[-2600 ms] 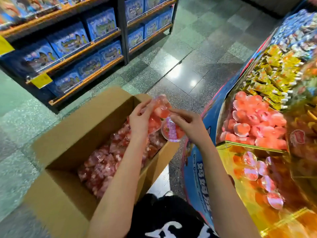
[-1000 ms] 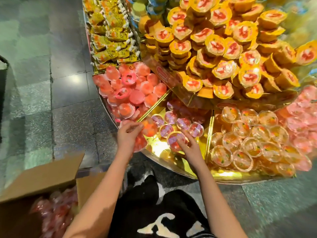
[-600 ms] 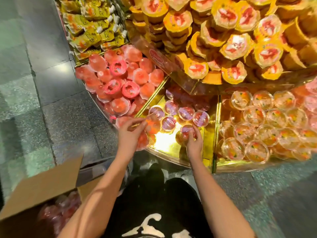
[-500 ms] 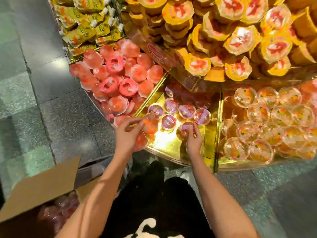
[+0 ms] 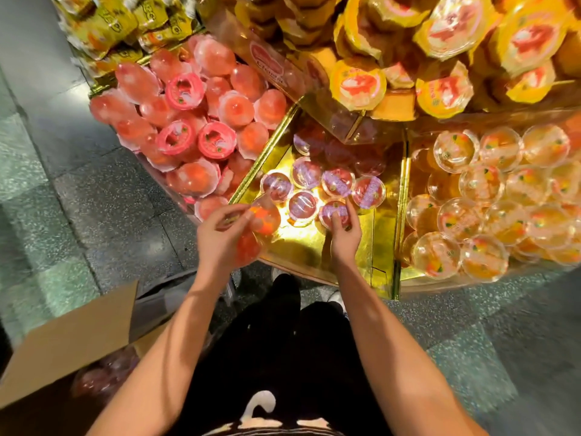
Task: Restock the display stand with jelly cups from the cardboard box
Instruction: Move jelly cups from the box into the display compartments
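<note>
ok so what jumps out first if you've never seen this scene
First comes the glare off the mostly bare gold compartment at centre. There the right hand pinches a purple-lidded jelly cup next to a cluster of others, and the left hand holds red jelly cups at its left edge. Heaps of colour surround it: pink jelly cups to the left and yellow-lidded cups stacked above.
</note>
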Demonstrator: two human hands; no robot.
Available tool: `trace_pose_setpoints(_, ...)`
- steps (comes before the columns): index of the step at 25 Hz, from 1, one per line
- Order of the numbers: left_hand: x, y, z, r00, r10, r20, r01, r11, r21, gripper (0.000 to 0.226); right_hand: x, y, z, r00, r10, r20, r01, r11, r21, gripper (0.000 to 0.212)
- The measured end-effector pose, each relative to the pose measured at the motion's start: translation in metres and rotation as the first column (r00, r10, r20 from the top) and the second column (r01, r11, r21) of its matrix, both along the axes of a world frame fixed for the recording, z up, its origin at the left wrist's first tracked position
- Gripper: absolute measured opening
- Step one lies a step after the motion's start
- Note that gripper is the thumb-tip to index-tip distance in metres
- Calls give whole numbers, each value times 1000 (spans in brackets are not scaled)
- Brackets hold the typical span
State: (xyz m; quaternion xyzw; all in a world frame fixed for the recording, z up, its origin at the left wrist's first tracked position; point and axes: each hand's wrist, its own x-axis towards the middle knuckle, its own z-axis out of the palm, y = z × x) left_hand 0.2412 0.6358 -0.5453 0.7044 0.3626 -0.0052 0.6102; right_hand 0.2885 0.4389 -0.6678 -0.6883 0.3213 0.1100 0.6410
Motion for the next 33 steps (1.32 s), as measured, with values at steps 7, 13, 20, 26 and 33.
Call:
trace_pose_setpoints(7,5,-5,-2,1000,-27,-16,26,999,-32,15,-1,0,10,1000,6,-1,-6,998,-61,44)
trace_pose_setpoints(13,4,-5,-2,999,-36,-13,36,998,-47,17,0,6,10,999,-45,6,45,997,-66,41)
trace_pose_setpoints(20,6,-15,7,997,-48,-55,40,988,-151,12,-2,4,49,998,-18,-61,6,982,-190,54)
trace_pose_setpoints(26,19,-32,16,933,-359,-13,354,924,-148,28,-4,-18,116,888,447,106,-457,882,113,59)
trace_pose_setpoints(33,36,-50,13,808,-586,70,589,798,-127,29,2,-39,128,848,525,69,-529,843,98,23)
